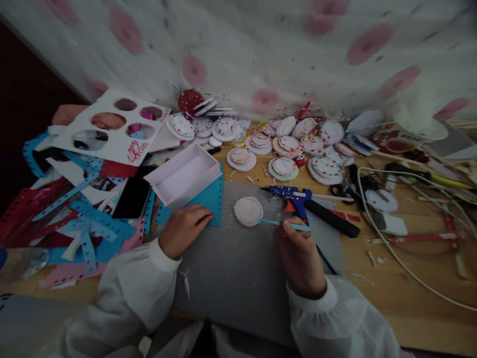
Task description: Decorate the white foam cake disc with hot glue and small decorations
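Here, at the near side of the tabletop, white sleeves reach in from left and right over a grey mat. The right hand pinches a thin light-blue strip between thumb and fingers, and the strip's left end meets the right edge of a round white disc, which lies on the mat between the two hands. The left hand rests at the mat's left side with its fingers loosely curled; whether anything is under them I cannot tell. To the right, a white cable loops over the tabletop. At the left are coloured punched scraps and a dark-screened phone. Just beyond the left hand, an open white box sits on a blue sheet; beyond the right, a blue glue gun lies on its side. Farther off stand many stacked discs, with a white card with round holes at far left. Behind everything hangs a pink-flowered cloth.
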### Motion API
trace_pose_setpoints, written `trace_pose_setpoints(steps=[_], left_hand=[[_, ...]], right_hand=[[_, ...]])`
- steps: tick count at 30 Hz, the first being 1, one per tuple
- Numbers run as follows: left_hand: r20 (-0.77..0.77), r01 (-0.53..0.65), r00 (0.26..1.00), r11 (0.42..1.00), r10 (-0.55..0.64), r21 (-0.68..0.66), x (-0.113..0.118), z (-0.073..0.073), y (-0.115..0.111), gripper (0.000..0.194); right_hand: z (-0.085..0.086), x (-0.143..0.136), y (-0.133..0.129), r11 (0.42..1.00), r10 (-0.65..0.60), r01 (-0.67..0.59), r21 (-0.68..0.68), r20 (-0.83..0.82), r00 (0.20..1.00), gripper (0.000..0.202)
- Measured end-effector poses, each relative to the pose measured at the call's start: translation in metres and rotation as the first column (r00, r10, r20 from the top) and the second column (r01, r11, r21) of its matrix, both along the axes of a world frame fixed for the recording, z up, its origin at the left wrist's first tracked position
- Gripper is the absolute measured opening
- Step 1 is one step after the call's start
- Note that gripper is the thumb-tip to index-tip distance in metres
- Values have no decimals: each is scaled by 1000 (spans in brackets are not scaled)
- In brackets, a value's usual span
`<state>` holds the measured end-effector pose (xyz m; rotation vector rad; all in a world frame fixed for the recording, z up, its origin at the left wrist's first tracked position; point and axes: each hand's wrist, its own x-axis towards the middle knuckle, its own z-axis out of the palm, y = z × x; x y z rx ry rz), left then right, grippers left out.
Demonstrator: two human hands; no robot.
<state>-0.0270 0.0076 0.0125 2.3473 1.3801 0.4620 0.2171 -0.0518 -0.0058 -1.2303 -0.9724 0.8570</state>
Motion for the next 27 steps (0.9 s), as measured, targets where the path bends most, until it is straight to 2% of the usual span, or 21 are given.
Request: trace_pose_setpoints(steps=[4,7,8,10,11,13,14,16,18,20,22,25,27], left_hand=[[-362,124,931,973,-46,196,0,7,3,24],[-411,161,911,953,-44,255,0,16,3,28],[-366,143,930,954,-39,263,2,20,1,25],[-179,62,984,973,-22,221,7,27,-9,19],[-45,14,999,988,-7,155,12,31,-16,19],[254,-14,966,994,42,-110,27,37,-35,26],[384,26,920,965,79,-260,35,40,-44,32],[532,165,836,862,136,-479,53,43,-61,44],[613,214,764,817,201,-536,67,45,-72,47],[640,182,721,818,266,-545,76,44,-75,45],[648,149,694,819,313,-554,79,41,-75,40],[666,164,654,792,359,-588,80,34,-73,35],[670,164,637,783,381,-600,78,30,-71,34]], right_hand=[[3,4,-4,993,-15,-24,-111,-332,943,19],[6,4,-8,996,-65,40,-82,-331,942,21],[7,4,-10,997,-79,69,-45,-300,951,19],[10,3,-13,989,-104,122,79,-202,974,16],[12,3,-16,977,-115,132,168,-112,987,14],[16,4,-22,931,-122,47,362,186,975,13],[17,6,-25,899,-123,-56,434,373,920,17],[20,9,-31,821,-164,-283,496,679,716,25],[23,13,-36,760,-249,-412,502,811,529,26],[24,15,-40,734,-320,-447,512,841,437,22],[24,15,-42,741,-322,-457,493,857,402,22],[26,12,-43,741,-284,-477,473,864,416,22],[32,10,-45,750,-212,-512,420,885,415,24]])
